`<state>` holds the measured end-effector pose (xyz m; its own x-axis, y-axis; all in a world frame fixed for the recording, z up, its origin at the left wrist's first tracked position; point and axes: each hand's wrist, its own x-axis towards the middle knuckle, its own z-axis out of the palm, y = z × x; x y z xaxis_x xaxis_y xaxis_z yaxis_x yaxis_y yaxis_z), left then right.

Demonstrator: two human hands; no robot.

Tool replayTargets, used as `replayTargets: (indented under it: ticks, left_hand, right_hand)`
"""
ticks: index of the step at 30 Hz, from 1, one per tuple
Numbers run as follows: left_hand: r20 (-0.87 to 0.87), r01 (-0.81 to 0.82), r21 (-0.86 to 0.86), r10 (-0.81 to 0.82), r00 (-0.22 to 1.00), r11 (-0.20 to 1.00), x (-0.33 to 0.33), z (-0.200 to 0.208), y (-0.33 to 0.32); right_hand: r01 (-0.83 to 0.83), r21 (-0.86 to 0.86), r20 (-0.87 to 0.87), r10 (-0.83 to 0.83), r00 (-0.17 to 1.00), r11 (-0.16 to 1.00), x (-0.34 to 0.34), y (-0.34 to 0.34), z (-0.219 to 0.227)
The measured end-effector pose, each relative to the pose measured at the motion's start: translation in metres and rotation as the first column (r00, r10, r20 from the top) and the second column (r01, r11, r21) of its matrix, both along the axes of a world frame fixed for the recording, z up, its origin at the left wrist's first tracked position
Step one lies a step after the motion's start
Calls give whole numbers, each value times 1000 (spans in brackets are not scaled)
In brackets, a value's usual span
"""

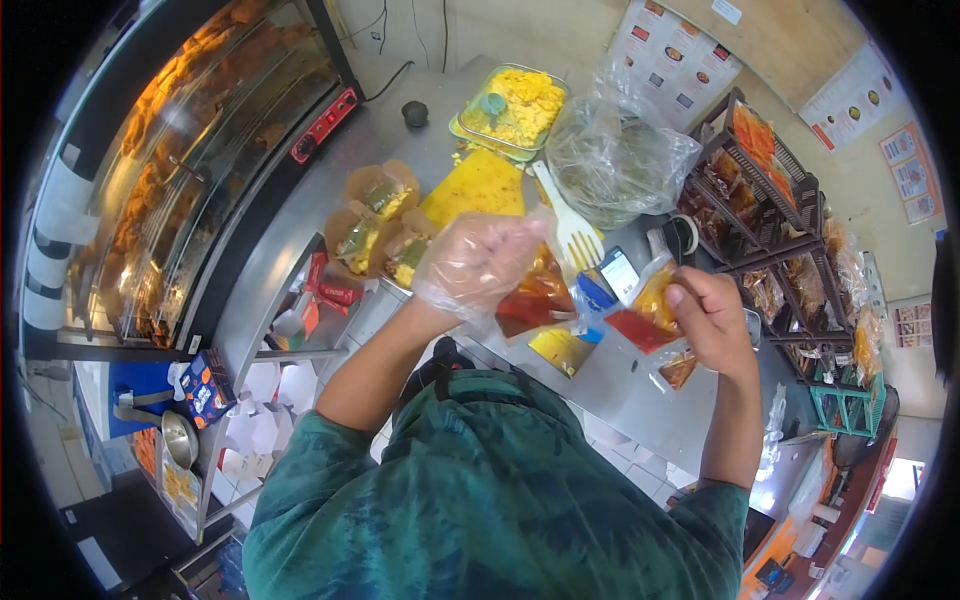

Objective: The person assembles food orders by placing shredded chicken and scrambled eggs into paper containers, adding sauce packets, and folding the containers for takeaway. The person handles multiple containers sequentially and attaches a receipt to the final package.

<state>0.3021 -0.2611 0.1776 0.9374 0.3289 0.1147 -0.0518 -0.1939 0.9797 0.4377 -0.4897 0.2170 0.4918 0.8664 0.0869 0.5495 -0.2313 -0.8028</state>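
My left hand point(480, 262), in a clear plastic glove, is closed at the top of a clear packet of red-brown sauce point(535, 305). Bare fingers of my right hand point(712, 318) pinch another small clear packet of red and yellow-orange sauce point(645, 322). Below that hand lies a further small packet point(678, 368) with brown contents. Behind my hands are a yellow cutting board point(478, 195), a large pale slotted turner point(575, 225) and a lit phone point(619, 272). Several brown paper bowls point(347, 215) with yellow and green food stand left of my gloved hand.
A glass-fronted food warmer point(215, 150) fills the left. At the back are a tray of chopped yellow food point(525, 105) and a clear bag of greens point(615, 160). Dark baskets of packets point(755, 170) stand at the right. A blue box point(208, 390) sits lower left.
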Motion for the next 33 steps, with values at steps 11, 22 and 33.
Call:
replayTargets:
  ticks: [11, 22, 33]
  left_hand:
    - [324, -422, 185, 350, 879, 888, -57, -12, 66]
    - [73, -924, -280, 966, 249, 260, -168, -37, 235]
    - [-350, -404, 462, 581, 735, 790, -104, -80, 222]
  right_hand:
    - [207, 270, -1, -215, 977, 940, -51, 73, -6]
    - [586, 447, -419, -421, 804, 676, -44, 82, -52]
    - [396, 352, -231, -331, 915, 848, -90, 109, -85]
